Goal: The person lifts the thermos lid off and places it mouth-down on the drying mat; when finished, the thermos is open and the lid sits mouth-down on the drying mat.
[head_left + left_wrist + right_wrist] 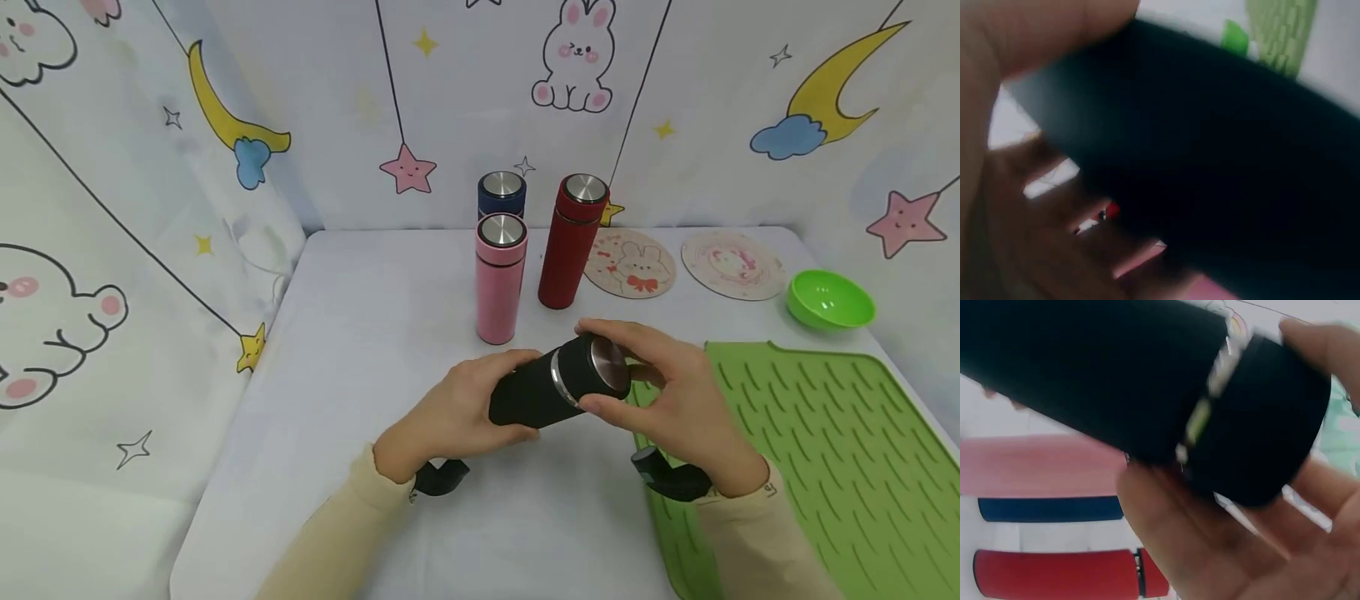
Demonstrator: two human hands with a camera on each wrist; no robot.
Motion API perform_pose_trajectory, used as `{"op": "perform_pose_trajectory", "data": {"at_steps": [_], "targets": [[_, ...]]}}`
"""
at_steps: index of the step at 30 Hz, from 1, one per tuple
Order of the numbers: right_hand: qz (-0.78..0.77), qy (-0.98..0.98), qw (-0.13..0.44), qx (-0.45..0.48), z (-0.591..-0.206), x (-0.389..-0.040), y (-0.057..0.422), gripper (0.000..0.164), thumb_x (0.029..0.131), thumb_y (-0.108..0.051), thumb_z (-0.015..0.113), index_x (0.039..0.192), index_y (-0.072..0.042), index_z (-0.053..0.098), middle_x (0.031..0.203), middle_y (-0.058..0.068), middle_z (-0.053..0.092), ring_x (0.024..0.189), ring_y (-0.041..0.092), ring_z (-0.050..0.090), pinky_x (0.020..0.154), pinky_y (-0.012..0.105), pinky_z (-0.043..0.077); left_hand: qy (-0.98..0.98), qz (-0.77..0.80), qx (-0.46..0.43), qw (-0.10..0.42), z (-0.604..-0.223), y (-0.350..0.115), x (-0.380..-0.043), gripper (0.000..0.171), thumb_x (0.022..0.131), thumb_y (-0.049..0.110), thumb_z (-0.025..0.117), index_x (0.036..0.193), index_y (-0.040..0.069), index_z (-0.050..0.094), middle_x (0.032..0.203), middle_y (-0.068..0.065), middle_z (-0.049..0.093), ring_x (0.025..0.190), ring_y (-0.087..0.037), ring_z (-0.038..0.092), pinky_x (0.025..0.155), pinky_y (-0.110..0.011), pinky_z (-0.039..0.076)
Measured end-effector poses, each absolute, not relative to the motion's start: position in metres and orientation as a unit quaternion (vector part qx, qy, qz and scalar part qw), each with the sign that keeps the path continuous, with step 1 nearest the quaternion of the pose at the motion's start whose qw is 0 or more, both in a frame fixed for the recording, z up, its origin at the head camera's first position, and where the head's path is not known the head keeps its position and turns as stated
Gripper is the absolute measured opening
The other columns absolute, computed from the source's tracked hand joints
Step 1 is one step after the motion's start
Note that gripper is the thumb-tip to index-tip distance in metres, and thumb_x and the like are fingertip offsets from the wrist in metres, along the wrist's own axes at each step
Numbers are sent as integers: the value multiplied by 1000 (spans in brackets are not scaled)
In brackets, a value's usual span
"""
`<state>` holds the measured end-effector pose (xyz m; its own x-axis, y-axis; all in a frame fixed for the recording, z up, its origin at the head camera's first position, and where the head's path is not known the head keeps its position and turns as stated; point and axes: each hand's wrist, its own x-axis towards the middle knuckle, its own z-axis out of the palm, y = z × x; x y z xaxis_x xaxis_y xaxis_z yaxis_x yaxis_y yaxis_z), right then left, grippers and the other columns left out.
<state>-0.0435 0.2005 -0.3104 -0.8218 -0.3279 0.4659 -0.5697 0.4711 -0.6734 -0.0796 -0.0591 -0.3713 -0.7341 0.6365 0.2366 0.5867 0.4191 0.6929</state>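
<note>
A black thermos flask (532,392) with a silver ring and steel-topped lid is held tilted above the table, lid end to the right. My left hand (457,404) grips its body near the base; in the left wrist view the dark body (1197,156) hides most of the scene. With thumb and fingers about the lid (1260,419), my right hand (675,392) holds the other end. Just behind stand a pink flask (498,292), a red flask (566,250) and a blue flask (502,193), the blue one partly hidden by the pink.
On the right lies a green ridged mat (817,433), partly under my right forearm. Behind it sit a bright green bowl (830,302) and two round coasters, one with a rabbit (633,265), one with a pink pattern (731,265). A patterned curtain (480,92) hangs behind the white table (375,292).
</note>
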Motion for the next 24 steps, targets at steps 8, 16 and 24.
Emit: {"op": "perform_pose_trajectory", "data": {"at_steps": [8, 16, 24], "targets": [[422, -876, 117, 201, -304, -44, 194, 73, 78, -10, 91, 144, -18, 61, 129, 7, 71, 97, 15, 74, 80, 11, 59, 867, 364, 333, -71, -371, -58, -73, 78, 79, 33, 90, 146, 21, 51, 133, 5, 66, 109, -11, 66, 94, -32, 60], [410, -900, 128, 81, -305, -49, 180, 59, 83, -28, 89, 136, -14, 68, 117, 15, 76, 83, 28, 79, 63, 13, 55, 893, 211, 273, -289, -384, -45, -69, 75, 78, 36, 88, 143, 15, 57, 123, -5, 69, 100, -24, 74, 86, -36, 64], [417, -884, 111, 179, -311, -47, 190, 70, 76, -10, 93, 139, -16, 66, 124, 9, 73, 89, 12, 74, 76, 10, 58, 884, 302, 329, -141, -381, -60, -73, 78, 78, 35, 91, 145, 21, 53, 132, 2, 66, 107, -13, 68, 90, -32, 62]]}}
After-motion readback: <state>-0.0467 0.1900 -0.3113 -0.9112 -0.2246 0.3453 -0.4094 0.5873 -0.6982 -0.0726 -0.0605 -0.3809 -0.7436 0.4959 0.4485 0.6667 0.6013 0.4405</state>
